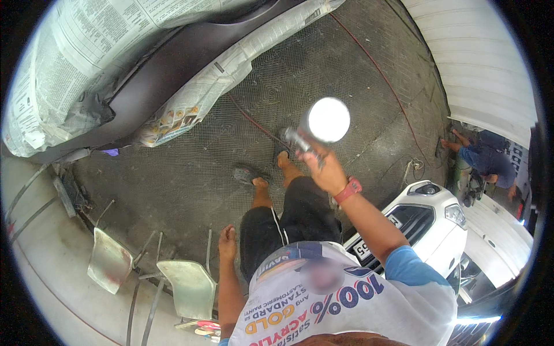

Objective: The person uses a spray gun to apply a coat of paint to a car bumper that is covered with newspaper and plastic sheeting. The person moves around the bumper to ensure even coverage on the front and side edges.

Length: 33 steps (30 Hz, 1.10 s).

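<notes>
My right hand [327, 170], with a red watch on its wrist, is closed around a metal spray gun [304, 145] in front of me. A round cup [329, 120] with a bright white top sits on the gun. My left hand [227, 242] hangs low by my left side, its fingers curled in, with nothing seen in them. At the upper left is a dark grey car body panel [173, 60], bordered by taped newspaper [222, 69]. The spray gun is well apart from that panel.
A thin red hose [381, 55] runs over the dark textured floor [213, 155]. Two worn chairs [187, 285] stand at the lower left. A white car [412, 222] is close on my right. Beyond it, another person [490, 158] bends down near the white shutter wall [482, 63].
</notes>
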{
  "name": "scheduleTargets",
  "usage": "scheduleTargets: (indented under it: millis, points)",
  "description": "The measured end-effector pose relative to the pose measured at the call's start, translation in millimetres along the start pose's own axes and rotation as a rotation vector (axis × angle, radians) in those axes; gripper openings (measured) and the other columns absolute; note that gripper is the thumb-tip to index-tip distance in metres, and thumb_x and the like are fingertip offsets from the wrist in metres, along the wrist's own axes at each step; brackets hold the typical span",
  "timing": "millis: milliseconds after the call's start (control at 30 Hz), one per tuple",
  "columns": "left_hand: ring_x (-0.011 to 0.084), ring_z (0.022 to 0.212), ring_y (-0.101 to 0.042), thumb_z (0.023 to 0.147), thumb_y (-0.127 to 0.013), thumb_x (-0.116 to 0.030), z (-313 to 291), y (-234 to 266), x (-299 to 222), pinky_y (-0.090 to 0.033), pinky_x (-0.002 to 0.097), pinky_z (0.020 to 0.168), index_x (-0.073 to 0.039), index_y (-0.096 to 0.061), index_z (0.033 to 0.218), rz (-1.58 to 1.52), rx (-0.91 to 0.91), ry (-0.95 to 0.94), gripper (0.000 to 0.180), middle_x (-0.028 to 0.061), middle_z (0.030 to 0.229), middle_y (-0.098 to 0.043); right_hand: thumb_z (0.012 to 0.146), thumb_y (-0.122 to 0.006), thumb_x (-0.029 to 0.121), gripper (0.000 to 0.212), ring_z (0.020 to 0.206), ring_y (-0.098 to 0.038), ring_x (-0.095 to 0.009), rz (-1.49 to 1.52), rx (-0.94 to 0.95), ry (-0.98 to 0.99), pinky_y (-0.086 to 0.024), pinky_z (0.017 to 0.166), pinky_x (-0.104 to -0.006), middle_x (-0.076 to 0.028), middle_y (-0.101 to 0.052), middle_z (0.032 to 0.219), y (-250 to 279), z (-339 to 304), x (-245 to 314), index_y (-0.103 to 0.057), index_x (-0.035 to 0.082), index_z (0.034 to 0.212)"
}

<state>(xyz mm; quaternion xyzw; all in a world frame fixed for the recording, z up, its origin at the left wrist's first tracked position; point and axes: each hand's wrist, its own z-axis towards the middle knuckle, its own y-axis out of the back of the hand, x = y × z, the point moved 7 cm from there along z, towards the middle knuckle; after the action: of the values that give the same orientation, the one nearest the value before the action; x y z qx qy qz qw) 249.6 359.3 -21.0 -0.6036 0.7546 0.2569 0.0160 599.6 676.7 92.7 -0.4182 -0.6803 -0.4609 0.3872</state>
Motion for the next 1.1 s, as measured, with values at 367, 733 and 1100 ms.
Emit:
scheduleTargets:
  millis: [367, 733, 1100]
  points:
    - [0.0373, 0.130, -0.063, 0.107, -0.056, -0.038, -2.4, -13.4, 17.6, -0.046, 0.0452, 0.111, -0.005, -0.061, 0.142, 0.028, 0.006, -0.056, 0.048, 0.0219, 0.138, -0.067, 0.112, -0.051, 0.038, 0.054, 0.083, -0.066, -0.011, 0.254, -0.262, 0.136, -0.056, 0.080, -0.0285, -0.007, -0.073, 0.095, 65.2, 101.2, 145.8, -0.056, 0.000, 0.149]
    - [0.0372, 0.131, -0.063, 0.107, -0.058, -0.039, -0.8, 16.6, 48.1, -0.049, 0.0446, 0.108, -0.010, -0.063, 0.142, -0.057, -0.043, -0.014, 0.045, 0.0213, 0.141, -0.065, 0.112, -0.040, 0.055, 0.064, 0.064, -0.066, -0.012, 0.251, 0.011, 0.046, -0.046, 0.043, -0.0257, -0.010, -0.075, 0.088, 4.7, 89.0, 183.6, -0.068, -0.001, 0.128]
    - [0.0329, 0.127, -0.065, 0.105, -0.058, -0.042, -8.9, 10.1, 99.2, -0.048, 0.0419, 0.108, -0.006, -0.063, 0.142, -0.052, -0.025, 0.061, 0.052, 0.0211, 0.139, -0.067, 0.111, -0.043, 0.054, 0.062, 0.064, -0.071, -0.013, 0.028, -0.423, 0.141, -0.047, 0.042, -0.0254, -0.010, -0.076, 0.085, 85.2, 116.9, 180.0, -0.069, -0.002, 0.116]
